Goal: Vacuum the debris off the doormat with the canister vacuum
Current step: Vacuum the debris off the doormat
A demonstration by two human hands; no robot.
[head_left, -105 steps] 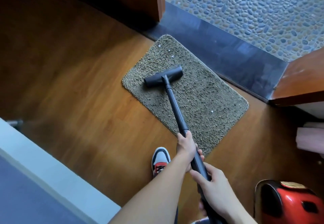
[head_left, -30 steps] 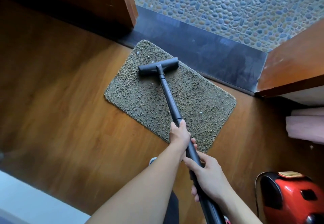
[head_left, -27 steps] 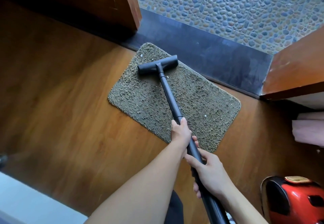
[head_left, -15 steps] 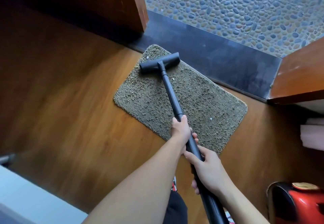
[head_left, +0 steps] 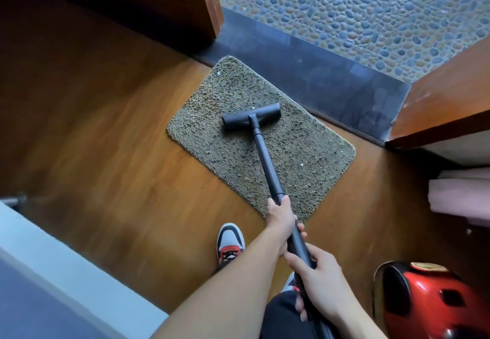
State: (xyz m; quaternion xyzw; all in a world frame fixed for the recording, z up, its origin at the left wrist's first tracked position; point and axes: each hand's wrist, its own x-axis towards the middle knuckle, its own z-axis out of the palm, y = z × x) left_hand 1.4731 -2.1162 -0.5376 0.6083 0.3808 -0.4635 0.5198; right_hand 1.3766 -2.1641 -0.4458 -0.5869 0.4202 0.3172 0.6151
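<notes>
The shaggy olive-brown rectangular doormat (head_left: 212, 139) lies askew on the brown wooden plank floor (head_left: 119, 139). Its far long edge is just beside the dark grey stone threshold (head_left: 331, 81), and blue-grey pebble paving (head_left: 344, 7) lies beyond. The black T-shaped plastic floor head (head_left: 251, 119) sits flat on the mat, around its middle and toward the far side. From it the black tubular wand (head_left: 266, 163) slants back to the person.

The left hand (head_left: 281, 216) grips the wand above the mat's near edge, fingers wrapped round the tube. The right hand (head_left: 318, 280) grips it lower down, fingers and thumb closed round it.

A few small white specks (head_left: 301, 164) dot the pile: one right of the wand, one just beyond the head, one at the far-left corner and one near the right end.

The glossy red canister vacuum (head_left: 429, 301) stands on the floor at the person's right, apart from the mat. A white, grey and red sneaker (head_left: 230, 240) is planted near the mat's near corner. At the right edge sits something pale pink (head_left: 461, 198), possibly folded cloth.
</notes>
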